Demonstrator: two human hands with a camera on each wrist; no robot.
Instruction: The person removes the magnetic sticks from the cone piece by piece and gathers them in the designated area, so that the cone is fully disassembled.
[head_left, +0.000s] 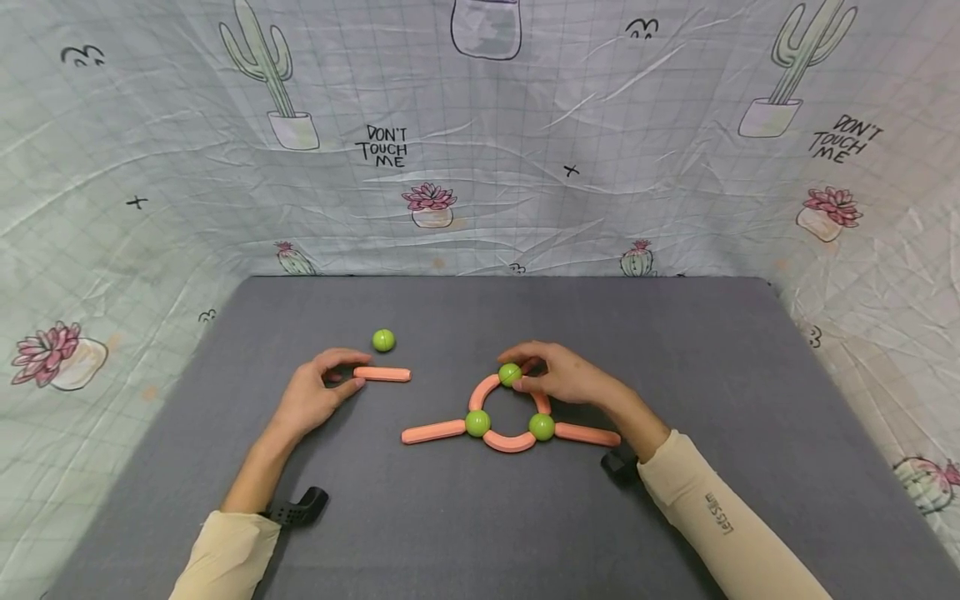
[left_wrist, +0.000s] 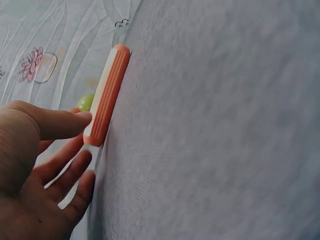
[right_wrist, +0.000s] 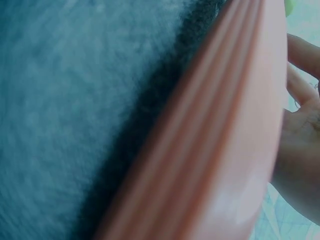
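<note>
Between the left edge and middle of the counter (head_left: 675, 333), the left hand (head_left: 311, 398) pinched a straight orange rod (head_left: 386, 375) in a narrow grip, a loose green ball (head_left: 383, 340) just beyond. Midway between the side edges, the right hand (head_left: 568, 374)'s grip apparently held the far green ball (head_left: 509, 374) of an orange-and-green ring (head_left: 510, 442); fingers partly hid the contact.

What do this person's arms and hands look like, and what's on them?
Both the left hand and right hand are ungloved. The left sleeve and right sleeve are plain cream, ending short of the wrists; the right one bears small dark lettering. Each wrist has a black device: the left device on a perforated strap, the right device partly hidden.
</note>
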